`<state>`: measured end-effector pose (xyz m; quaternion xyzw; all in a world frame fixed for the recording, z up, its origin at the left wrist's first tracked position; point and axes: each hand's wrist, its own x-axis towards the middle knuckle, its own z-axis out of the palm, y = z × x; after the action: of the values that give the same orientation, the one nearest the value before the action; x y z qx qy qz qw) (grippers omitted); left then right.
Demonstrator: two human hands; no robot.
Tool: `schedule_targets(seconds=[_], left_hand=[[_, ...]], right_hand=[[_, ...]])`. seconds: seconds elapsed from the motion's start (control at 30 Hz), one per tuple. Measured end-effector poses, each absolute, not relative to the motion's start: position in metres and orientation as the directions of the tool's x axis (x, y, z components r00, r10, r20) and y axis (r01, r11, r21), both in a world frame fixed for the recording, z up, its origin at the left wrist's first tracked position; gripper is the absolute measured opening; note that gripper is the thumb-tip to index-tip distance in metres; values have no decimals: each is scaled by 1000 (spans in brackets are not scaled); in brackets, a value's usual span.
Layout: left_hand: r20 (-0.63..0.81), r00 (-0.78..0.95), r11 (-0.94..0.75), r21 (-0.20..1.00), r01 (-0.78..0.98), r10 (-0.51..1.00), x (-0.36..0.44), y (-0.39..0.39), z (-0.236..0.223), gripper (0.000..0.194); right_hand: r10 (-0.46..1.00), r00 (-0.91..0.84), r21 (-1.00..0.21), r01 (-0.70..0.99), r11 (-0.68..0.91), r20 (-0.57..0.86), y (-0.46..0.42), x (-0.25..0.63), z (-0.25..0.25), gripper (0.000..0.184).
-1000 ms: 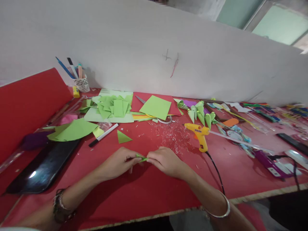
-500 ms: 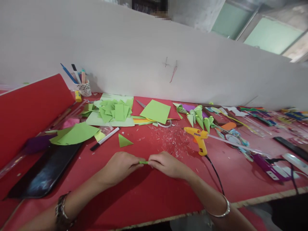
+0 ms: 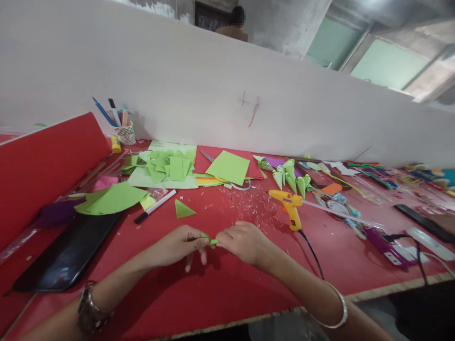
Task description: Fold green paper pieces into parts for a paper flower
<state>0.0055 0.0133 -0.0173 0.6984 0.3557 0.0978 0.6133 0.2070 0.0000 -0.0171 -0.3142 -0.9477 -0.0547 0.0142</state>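
Between my two hands, above the red tabletop (image 3: pixel 227 293), is a small folded or rolled piece of green paper (image 3: pixel 212 242). My left hand (image 3: pixel 183 244) pinches its left end between thumb and index finger, with the other fingers hanging loosely below. The fingertips of my right hand (image 3: pixel 243 241) close on its right end, and that end is hidden by them. Just beyond my left hand lies a green paper triangle (image 3: pixel 184 209). A yellow hot glue gun (image 3: pixel 289 206) rests to the right of my right hand, its black cord running toward the front edge.
Several green paper cones (image 3: pixel 289 175) lie behind the glue gun. Cut green paper pieces (image 3: pixel 177 166) and a green square sheet (image 3: pixel 229 166) are at the back. At left are a black-capped marker (image 3: pixel 155 206), a black phone-like slab (image 3: pixel 67 255) and a pen cup (image 3: pixel 125 133). A purple power strip (image 3: pixel 386 248) sits right.
My left hand's lower fingers have uncurled and dropped, showing more of the green paper. My right hand has turned slightly over its end. The camera view has shifted a little.
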Motion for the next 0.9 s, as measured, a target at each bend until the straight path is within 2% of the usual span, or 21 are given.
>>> schedule_targets(seconds=[0.1, 0.17, 0.23, 0.33, 0.43, 0.57, 0.7, 0.83, 0.9], left_hand=[[-165, 724, -308, 825, 473, 670, 7, 12, -19, 45], [-54, 741, -557, 624, 548, 670, 7, 12, -22, 38], [35, 773, -728, 365, 580, 633, 7, 13, -25, 29], [128, 840, -850, 61, 524, 527, 7, 15, -29, 26], [218, 895, -903, -99, 418, 390, 6, 16, -27, 26], [292, 910, -903, -226, 365, 295, 5, 13, -20, 27], [316, 911, -890, -285, 357, 264, 5, 11, -16, 29], [305, 918, -918, -222, 328, 254, 6, 13, -22, 32], [268, 907, -918, -137, 371, 326, 6, 16, -25, 33]], right_hand=[[663, -747, -15, 664, 747, -56, 3, 208, -13, 27], [681, -720, -164, 694, 701, -134, 5, 209, -9, 28], [635, -745, -398, 655, 642, -203, 10, 211, -5, 28], [499, -823, -732, 512, 449, -270, 21, 217, -5, 32], [401, -851, -872, 445, 206, -340, 31, 220, -11, 33], [335, -848, -903, 428, -24, -411, 37, 220, -19, 33], [313, -838, -894, 424, -145, -448, 36, 217, -25, 31], [293, -815, -866, 468, -175, -500, 36, 217, -24, 31], [318, -816, -870, 490, -62, -482, 35, 216, -18, 34]])
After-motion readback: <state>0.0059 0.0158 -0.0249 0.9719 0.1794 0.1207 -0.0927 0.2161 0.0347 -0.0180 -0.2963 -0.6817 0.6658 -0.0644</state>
